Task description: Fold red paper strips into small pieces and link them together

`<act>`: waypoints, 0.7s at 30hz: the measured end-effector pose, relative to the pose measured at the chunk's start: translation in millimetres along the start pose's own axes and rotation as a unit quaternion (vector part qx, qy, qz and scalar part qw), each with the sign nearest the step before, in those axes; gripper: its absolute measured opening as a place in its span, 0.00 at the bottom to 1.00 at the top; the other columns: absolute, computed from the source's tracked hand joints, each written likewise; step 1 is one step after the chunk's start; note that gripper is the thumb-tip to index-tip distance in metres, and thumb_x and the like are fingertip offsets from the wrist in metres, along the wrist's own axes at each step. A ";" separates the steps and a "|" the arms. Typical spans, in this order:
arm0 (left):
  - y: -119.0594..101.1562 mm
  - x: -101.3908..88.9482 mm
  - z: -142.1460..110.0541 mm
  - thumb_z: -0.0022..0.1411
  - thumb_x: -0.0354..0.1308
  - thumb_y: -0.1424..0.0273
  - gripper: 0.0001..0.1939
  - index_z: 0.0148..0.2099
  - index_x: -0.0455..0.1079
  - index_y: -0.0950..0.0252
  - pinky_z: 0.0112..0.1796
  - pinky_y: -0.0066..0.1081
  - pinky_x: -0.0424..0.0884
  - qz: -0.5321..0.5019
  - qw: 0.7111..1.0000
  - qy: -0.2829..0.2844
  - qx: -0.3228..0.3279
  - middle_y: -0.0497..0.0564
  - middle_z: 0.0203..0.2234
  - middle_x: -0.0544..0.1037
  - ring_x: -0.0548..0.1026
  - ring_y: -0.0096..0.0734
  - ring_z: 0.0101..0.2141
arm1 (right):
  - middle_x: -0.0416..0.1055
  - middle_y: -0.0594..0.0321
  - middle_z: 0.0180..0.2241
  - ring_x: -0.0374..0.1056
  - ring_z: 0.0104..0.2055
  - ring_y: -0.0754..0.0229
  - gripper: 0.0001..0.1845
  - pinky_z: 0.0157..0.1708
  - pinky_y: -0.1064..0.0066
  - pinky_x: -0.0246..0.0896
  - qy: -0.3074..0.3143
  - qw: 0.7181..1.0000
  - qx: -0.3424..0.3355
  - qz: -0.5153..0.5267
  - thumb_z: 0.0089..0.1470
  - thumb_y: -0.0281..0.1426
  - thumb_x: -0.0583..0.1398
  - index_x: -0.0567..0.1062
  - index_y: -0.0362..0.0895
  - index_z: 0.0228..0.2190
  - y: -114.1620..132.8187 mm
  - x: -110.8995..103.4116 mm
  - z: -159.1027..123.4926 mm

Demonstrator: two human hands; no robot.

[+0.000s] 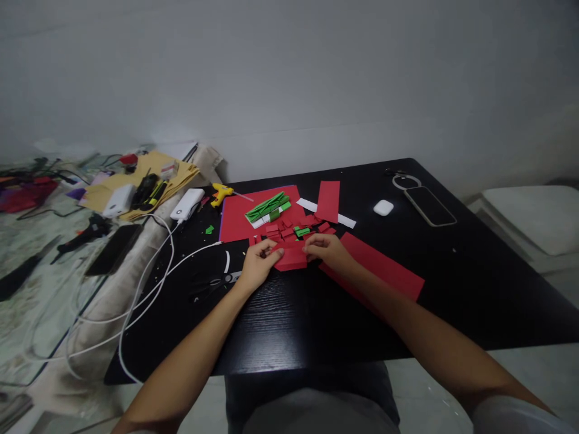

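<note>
Across the middle of the view extends a black wood-grain table (470,289), the largest object. Towards its back left lies a broad, flat red paper sheet (235,220); a long red paper strip (389,268) runs obliquely beneath the right forearm. Nearer the table's front edge, the left hand (259,263) and the right hand (329,250) face each other, both narrowed to a pinch. Between them is a folded red paper piece (292,257), its left end gripped under the left thumb and its right edge held at the right fingertips. Beyond the hands, a red paper rectangle (329,202) overlaps a narrow white paper strip (347,221), while a pleated green paper bundle (268,207) rests on the sheet. Black-handled scissors (212,283) lie just left of the left hand. Smallest are the little folded red paper pieces (286,231), scattered just beyond the held piece, with a few small green paper pieces (302,231) among them.
</note>
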State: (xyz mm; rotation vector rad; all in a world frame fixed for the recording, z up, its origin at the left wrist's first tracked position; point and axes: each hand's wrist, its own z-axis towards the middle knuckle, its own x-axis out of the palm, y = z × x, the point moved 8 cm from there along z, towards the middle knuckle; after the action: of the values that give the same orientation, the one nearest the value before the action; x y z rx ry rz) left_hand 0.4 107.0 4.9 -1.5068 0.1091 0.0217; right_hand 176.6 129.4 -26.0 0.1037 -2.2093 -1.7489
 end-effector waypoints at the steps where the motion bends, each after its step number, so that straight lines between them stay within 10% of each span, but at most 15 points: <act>1: -0.9 -0.7 0.3 0.51 0.68 0.58 0.16 0.27 0.71 0.65 0.24 0.25 0.61 -0.002 1.000 0.000 -0.001 0.43 0.18 0.69 0.64 0.23 0.20 | 0.74 0.66 0.21 0.70 0.24 0.62 0.11 0.30 0.68 0.69 0.000 1.000 0.003 0.009 0.35 0.35 0.71 0.76 0.43 0.21 -0.1 -0.7 0.7; 21: 10.8 5.7 -1.7 0.55 0.67 0.56 0.18 0.33 0.72 0.66 0.25 0.26 0.66 -0.036 0.999 0.031 -0.026 0.45 0.19 0.73 0.71 0.25 0.20 | 0.80 0.62 0.35 0.76 0.37 0.55 0.16 0.43 0.62 0.69 0.024 0.999 -0.022 0.017 0.44 0.40 0.70 0.79 0.44 0.34 2.4 12.3 -10.5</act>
State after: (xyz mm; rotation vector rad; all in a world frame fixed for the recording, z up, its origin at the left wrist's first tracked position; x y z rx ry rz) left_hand 5.1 105.6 -6.4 -1.5620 0.1050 -0.0815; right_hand 168.4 117.1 -19.1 0.0949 -2.1261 -1.7569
